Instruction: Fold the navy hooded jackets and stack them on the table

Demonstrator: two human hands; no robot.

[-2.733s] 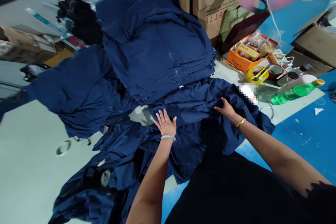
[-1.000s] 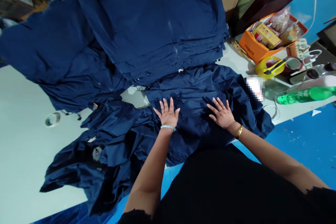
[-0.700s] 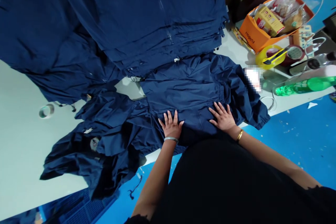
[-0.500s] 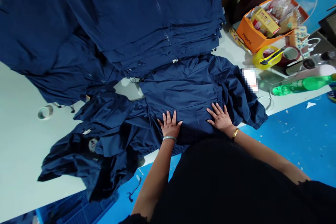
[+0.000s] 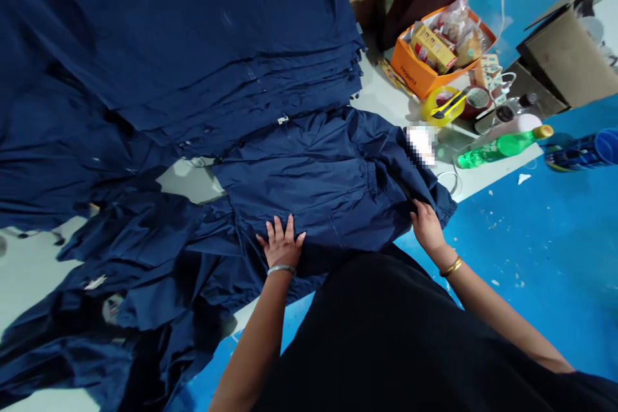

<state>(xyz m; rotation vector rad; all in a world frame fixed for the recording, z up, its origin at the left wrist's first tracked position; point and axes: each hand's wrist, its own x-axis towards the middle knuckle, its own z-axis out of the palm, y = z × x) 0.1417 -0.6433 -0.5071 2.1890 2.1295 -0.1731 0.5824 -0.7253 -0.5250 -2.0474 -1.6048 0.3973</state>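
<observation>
A navy-blue jacket [image 5: 299,174] lies spread on the white table, its elastic hem to the right and one sleeve [image 5: 403,170] stretched out past it. My left hand [image 5: 282,246] rests flat on the jacket body with fingers spread. At the near edge of the sleeve, my right hand [image 5: 429,230] has its fingers bent and closed on the fabric. The fingertips are partly hidden there.
A thick stack of navy garments [image 5: 193,45] fills the far side. More crumpled navy cloth [image 5: 159,270] lies left. On the right stand an orange box of snacks [image 5: 410,67], tape with a yellow cutter [image 5: 449,105] and a green bottle [image 5: 502,147]. Blue floor [image 5: 541,238] borders the table.
My right hand has left the jacket body and moved right to the sleeve, its fingers closing there. My left hand stays flat on the jacket. The camera view has shifted right.
</observation>
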